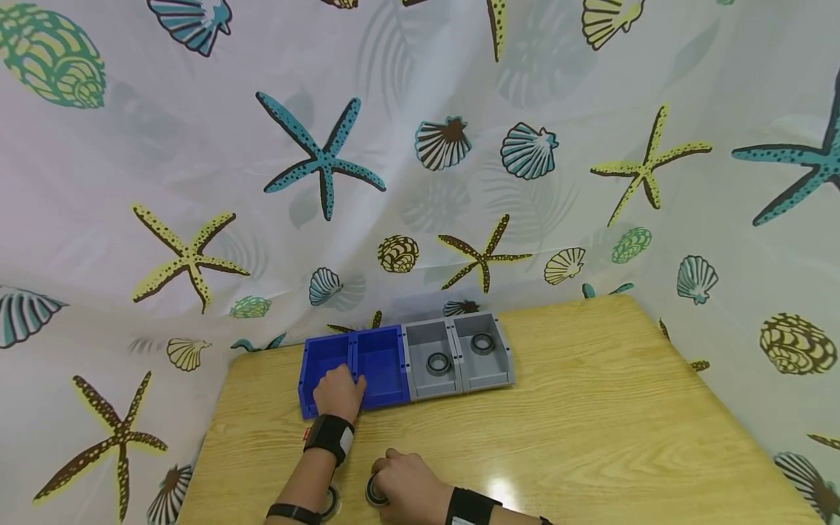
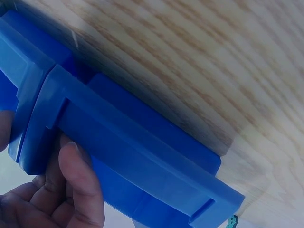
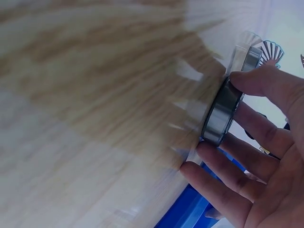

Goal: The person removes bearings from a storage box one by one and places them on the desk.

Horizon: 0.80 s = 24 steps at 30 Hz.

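Note:
My left hand (image 1: 339,394) reaches over the front of the two joined blue bins (image 1: 383,364). Its thumb lies on one side of their shared wall and curled fingers (image 2: 78,166) on the other, gripping the wall; part of the left bin's inside is hidden by the hand. Low in the head view, my right hand (image 1: 412,485) pinches a ball bearing (image 3: 222,111) by its rim between thumb and fingers, close over the table. A second bearing (image 1: 332,503) lies on the tabletop, partly covered by my left forearm.
Two grey bins (image 1: 458,359) adjoin the blue ones on the right, with one bearing (image 1: 438,363) in the nearer and another bearing (image 1: 482,343) in the outer one. The wooden table (image 1: 590,408) meets a patterned curtain (image 1: 407,197) at the back and sides.

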Tool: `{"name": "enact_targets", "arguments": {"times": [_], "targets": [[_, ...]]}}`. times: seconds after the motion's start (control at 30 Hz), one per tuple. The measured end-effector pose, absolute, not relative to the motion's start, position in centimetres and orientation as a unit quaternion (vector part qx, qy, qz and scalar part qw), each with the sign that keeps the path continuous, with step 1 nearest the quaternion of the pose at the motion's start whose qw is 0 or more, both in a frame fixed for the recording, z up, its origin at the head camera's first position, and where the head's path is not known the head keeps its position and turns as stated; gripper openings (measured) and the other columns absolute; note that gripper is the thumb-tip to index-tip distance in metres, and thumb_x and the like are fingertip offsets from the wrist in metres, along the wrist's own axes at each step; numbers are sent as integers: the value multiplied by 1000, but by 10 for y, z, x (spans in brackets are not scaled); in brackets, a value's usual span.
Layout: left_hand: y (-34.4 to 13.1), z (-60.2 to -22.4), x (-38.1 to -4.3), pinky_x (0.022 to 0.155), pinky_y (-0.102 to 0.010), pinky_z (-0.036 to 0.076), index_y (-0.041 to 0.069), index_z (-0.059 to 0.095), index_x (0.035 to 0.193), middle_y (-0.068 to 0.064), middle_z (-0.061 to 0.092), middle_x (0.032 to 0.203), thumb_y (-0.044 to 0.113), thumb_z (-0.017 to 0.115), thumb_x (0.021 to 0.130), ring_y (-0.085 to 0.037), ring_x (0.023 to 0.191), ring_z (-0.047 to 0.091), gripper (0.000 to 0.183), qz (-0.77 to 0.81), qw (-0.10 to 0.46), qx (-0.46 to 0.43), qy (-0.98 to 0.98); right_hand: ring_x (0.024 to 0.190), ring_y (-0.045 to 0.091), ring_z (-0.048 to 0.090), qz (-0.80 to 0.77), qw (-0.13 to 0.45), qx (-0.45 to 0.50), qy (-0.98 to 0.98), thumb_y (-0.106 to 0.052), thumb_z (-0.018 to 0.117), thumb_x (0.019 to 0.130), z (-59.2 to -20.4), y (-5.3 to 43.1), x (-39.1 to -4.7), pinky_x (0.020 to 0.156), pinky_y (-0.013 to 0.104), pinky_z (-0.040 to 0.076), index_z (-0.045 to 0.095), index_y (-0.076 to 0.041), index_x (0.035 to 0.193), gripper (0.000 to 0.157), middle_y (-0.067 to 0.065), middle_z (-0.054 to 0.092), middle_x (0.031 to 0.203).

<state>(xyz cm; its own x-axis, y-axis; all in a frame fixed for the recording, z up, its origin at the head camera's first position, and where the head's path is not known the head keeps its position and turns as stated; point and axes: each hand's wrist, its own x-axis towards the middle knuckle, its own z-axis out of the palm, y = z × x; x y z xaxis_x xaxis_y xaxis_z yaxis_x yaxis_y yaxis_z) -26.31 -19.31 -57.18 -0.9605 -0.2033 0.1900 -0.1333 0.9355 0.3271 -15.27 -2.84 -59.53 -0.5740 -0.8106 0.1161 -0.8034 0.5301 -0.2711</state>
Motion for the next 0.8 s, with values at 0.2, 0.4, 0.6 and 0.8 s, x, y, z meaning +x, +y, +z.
{"name": "enact_targets", "arguments": {"times": [0.2, 0.4, 0.6, 0.8], "targets": [[-192, -571, -263, 48, -40, 42, 10, 51, 64, -5, 48, 54, 27, 78, 92, -27, 51, 57, 43, -158, 109, 88, -977, 73, 2, 51, -149, 15, -460, 875, -23, 88, 75, -596, -28, -152, 50, 15, 34, 69, -28, 71, 20, -10, 70, 99], [-193, -573, -265, 51, -45, 49, 10, 54, 66, -8, 54, 57, 29, 78, 92, -33, 57, 63, 41, -154, 114, 89, -977, 74, 2, 52, -147, 25, -453, 879, -23, 87, 77, -594, -28, -152, 50, 17, 35, 68, -28, 71, 20, -9, 70, 99], [-195, -577, -267, 49, -44, 48, 10, 54, 66, -8, 53, 57, 31, 78, 92, -32, 55, 62, 41, -149, 111, 88, -979, 76, 2, 53, -148, 26, -449, 881, -24, 87, 76, -592, -27, -151, 50, 17, 36, 70, -28, 72, 18, -10, 70, 102], [-196, -577, -267, 47, -43, 46, 9, 55, 66, -7, 52, 55, 31, 78, 92, -31, 53, 61, 41, -149, 110, 87, -979, 81, 3, 56, -140, 17, -452, 881, -27, 88, 77, -592, -26, -151, 54, 17, 39, 76, -29, 81, 13, -10, 70, 107]]}}
